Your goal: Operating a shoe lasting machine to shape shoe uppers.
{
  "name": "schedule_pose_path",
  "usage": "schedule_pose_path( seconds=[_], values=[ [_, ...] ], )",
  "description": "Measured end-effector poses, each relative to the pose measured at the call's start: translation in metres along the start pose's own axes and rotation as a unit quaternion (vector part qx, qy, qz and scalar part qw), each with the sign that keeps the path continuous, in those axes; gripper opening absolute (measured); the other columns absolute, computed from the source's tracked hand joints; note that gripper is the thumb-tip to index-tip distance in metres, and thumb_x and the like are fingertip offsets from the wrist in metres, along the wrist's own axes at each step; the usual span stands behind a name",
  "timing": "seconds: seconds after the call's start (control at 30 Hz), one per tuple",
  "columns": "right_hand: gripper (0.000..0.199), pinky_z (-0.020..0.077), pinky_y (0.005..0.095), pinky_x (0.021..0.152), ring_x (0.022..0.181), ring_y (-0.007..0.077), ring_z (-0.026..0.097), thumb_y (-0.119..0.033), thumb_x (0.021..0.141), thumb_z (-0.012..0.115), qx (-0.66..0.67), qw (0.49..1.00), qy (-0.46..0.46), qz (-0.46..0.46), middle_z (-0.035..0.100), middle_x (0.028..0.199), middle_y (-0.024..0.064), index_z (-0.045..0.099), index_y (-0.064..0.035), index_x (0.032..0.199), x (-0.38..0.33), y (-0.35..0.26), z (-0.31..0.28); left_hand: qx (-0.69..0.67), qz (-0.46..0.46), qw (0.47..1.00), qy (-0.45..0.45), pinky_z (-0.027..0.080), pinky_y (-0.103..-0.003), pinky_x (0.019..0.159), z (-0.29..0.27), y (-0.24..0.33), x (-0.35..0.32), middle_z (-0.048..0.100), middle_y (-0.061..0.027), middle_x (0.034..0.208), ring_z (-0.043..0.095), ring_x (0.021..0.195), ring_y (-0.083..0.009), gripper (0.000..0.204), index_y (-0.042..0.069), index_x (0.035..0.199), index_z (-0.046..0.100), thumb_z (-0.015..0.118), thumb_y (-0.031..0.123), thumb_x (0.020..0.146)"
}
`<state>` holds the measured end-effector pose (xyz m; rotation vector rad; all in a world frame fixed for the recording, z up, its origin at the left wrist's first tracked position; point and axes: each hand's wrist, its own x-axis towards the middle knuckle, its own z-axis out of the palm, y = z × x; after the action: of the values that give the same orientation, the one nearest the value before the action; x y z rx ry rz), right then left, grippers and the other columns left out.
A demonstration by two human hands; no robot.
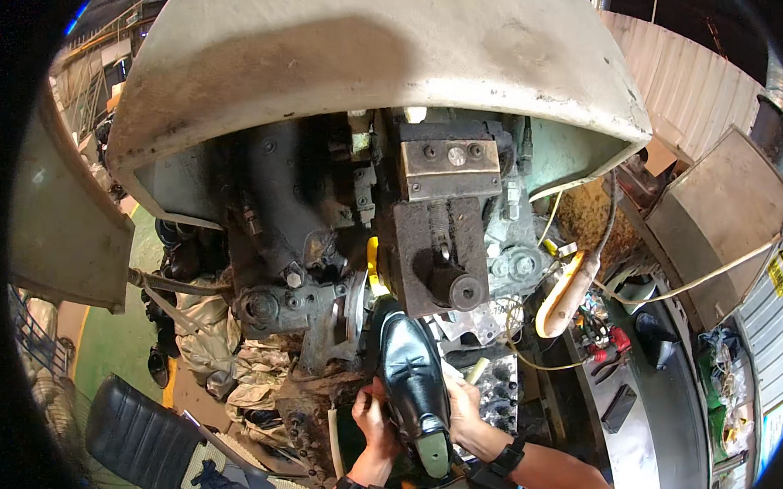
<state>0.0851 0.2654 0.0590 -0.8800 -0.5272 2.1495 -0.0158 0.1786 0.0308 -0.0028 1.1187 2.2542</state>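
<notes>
A glossy black leather shoe (410,366) is held lengthwise in front of me, its toe pointing away toward the machine. A green shoe last (434,457) shows at the heel opening, nearest to me. My left hand (373,413) is closed on the shoe's left side, fingers curled. On the opposite side, my right hand (466,409) grips the shoe near its heel, with some fingers hidden beneath it. The toe lies close to the machine's dark metal block (435,251) and a curved metal arm (351,312); whether it touches them, I cannot tell.
A pale machine hood (383,61) arches overhead. To the right are a wooden-handled tool (569,298), red-handled pliers (613,348), another dark shoe (655,338) and hanging cables. A black padded chair (142,434) and piled cloth-like scraps (249,373) stand to the left.
</notes>
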Motion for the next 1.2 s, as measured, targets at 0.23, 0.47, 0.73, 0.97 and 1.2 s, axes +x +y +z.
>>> schedule_pose_path(
  seconds=[0.23, 0.47, 0.73, 0.97, 1.2],
  values=[
    [0.025, 0.0628, 0.0315, 0.076, 0.085, 0.0169, 0.073, -0.013, 0.099, 0.064, -0.016, 1.0, 0.0, 0.022, 0.074, 0.106, 0.0091, 0.068, -0.0003, 0.12, -0.015, -0.017, 0.016, -0.03, -0.025, 0.999, 0.004, 0.049, -0.028, 0.07, 0.016, 0.012, -0.014, 0.067, -0.0015, 0.087, 0.06, 0.078, -0.0101, 0.02, 0.003, 0.095, 0.066, 0.063, 0.022, 0.103],
    [0.02, 0.0633, 0.0315, 0.07, 0.083, 0.0173, 0.073, -0.009, 0.099, 0.064, -0.006, 1.0, -0.021, -0.004, 0.074, 0.103, 0.0094, 0.069, 0.0006, 0.115, -0.017, -0.015, 0.009, -0.033, -0.107, 0.993, 0.041, 0.049, -0.028, 0.068, 0.038, 0.038, -0.022, 0.065, -0.0006, 0.083, 0.059, 0.075, -0.0102, 0.024, 0.004, 0.089, 0.064, 0.066, 0.025, 0.101],
    [0.023, 0.064, 0.0353, 0.071, 0.083, 0.0211, 0.073, -0.005, 0.099, 0.063, -0.019, 1.0, 0.009, -0.008, 0.073, 0.104, 0.0135, 0.066, 0.0028, 0.12, -0.027, -0.012, 0.001, -0.005, -0.09, 0.992, 0.089, 0.049, -0.029, 0.061, 0.023, 0.027, -0.023, 0.062, -0.003, 0.077, 0.059, 0.066, -0.0124, 0.027, 0.005, 0.079, 0.057, 0.072, 0.021, 0.096],
    [0.019, 0.0642, 0.0341, 0.069, 0.079, 0.0208, 0.074, -0.004, 0.098, 0.063, 0.004, 0.999, -0.015, -0.038, 0.074, 0.101, 0.0153, 0.067, 0.0071, 0.113, -0.023, -0.014, 0.003, -0.052, -0.133, 0.989, 0.042, 0.057, -0.036, 0.071, 0.029, 0.037, -0.02, 0.07, -0.011, 0.093, 0.069, 0.078, -0.0224, 0.021, -0.002, 0.096, 0.062, 0.067, 0.019, 0.097],
    [0.02, 0.0641, 0.0345, 0.067, 0.078, 0.0207, 0.073, -0.005, 0.098, 0.064, 0.011, 1.0, -0.01, 0.001, 0.074, 0.101, 0.0145, 0.067, 0.0067, 0.115, -0.025, -0.017, 0.009, -0.121, -0.172, 0.978, 0.017, 0.058, -0.04, 0.079, 0.022, 0.033, -0.015, 0.07, -0.0138, 0.103, 0.07, 0.087, -0.0257, 0.025, -0.004, 0.107, 0.064, 0.064, 0.019, 0.098]
  ],
)
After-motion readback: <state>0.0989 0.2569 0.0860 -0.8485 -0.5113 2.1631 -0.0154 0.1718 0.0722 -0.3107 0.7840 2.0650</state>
